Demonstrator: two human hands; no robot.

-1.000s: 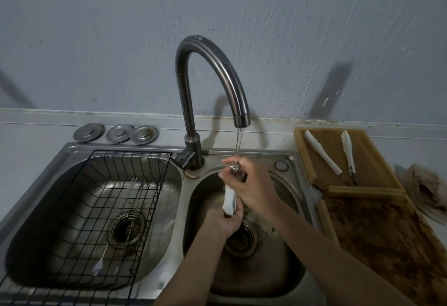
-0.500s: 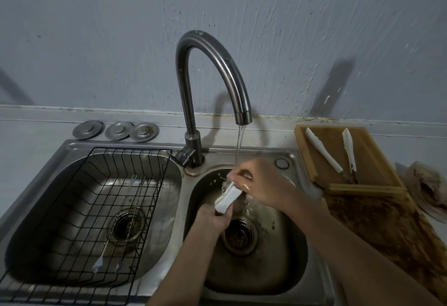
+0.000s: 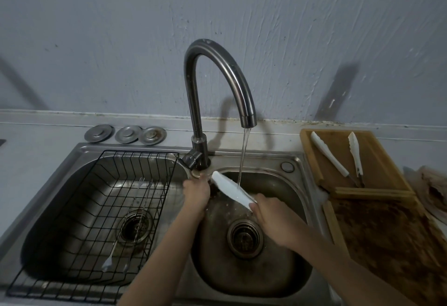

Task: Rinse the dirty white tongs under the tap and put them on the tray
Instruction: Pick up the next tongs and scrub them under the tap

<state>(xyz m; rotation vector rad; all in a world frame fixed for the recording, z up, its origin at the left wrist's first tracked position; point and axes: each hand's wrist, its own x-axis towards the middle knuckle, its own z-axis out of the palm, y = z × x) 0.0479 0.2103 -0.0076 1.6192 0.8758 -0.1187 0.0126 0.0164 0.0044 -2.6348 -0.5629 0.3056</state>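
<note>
Holding white tongs [image 3: 231, 190] under tap [image 3: 219, 83] over sink [image 3: 254, 271]: right hand [image 3: 271, 218] grips one end, left hand [image 3: 196, 193] grip unclear.

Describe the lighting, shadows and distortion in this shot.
Head view: dim, bluish light; the tap casts a soft shadow on the wall behind it; wide-angle bending curves the sink edges; the white tongs stand out bright under the water.
</note>
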